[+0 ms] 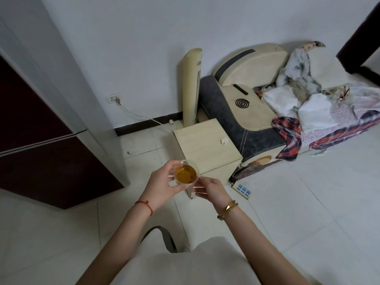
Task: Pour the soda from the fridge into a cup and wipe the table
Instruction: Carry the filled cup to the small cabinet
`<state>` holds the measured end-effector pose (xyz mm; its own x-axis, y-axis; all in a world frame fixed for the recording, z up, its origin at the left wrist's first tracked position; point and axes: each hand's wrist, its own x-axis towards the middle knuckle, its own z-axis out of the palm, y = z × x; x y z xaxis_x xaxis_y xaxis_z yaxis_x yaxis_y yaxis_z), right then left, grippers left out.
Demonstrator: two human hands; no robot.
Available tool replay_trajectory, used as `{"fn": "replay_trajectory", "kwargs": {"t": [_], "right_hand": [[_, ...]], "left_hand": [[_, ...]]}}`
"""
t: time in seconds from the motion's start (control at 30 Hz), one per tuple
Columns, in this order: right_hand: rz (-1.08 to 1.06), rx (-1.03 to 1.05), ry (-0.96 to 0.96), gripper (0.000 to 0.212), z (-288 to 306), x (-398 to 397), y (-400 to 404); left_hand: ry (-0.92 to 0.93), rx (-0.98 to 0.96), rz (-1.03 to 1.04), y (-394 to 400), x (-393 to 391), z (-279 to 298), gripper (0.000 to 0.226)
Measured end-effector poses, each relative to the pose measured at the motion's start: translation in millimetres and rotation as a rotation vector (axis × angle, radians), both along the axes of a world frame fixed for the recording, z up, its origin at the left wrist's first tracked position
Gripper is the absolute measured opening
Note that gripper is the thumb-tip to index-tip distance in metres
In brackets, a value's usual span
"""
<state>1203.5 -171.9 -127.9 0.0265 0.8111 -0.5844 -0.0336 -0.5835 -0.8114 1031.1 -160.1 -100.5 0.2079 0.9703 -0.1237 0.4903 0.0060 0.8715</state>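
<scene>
The left hand (162,183) curls its fingers round a clear cup (186,174) of amber soda, held in the air in front of the table (205,145). The right hand (211,189) touches the cup's rim with its fingertips, the other fingers loosely bent. A small white thing (223,140) lies on the table top. The fridge (41,140) stands to the left, a sofa (257,112) to the right.

I see open tiled floor (298,212) to my right, the small wooden table (205,145) straight ahead with a bare top but for a small white object (223,140), fridge (51,151) blocking the left, tower fan (192,85) and sofa (257,112) crowding behind.
</scene>
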Motion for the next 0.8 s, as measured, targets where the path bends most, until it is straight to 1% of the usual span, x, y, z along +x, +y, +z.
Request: {"fn": "replay_trajectory", "kwargs": {"t": [0.17,0.23,0.33,0.57,0.67,0.8], "right_hand": [[-0.094,-0.010,0.003,0.030,-9,-10,66],[-0.157,-0.015,0.016,0.028,-14,-14,93],[-0.242,-0.025,0.026,0.032,-21,-23,135],[-0.565,-0.042,0.086,0.032,-27,-55,220],[-0.696,-0.050,0.116,0.031,-28,-65,245],[-0.814,-0.075,0.111,0.032,-29,-70,269]], "left_hand": [[-0.040,-0.049,-0.078,82,-8,-11,0.065],[-0.043,-0.069,-0.137,120,-12,-16,0.066],[-0.018,-0.077,-0.249,178,-18,-22,0.067],[0.010,-0.087,-0.523,306,-22,-26,0.067],[-0.005,-0.109,-0.622,345,-19,-31,0.067],[-0.008,-0.124,-0.749,386,-9,-36,0.065]]}}
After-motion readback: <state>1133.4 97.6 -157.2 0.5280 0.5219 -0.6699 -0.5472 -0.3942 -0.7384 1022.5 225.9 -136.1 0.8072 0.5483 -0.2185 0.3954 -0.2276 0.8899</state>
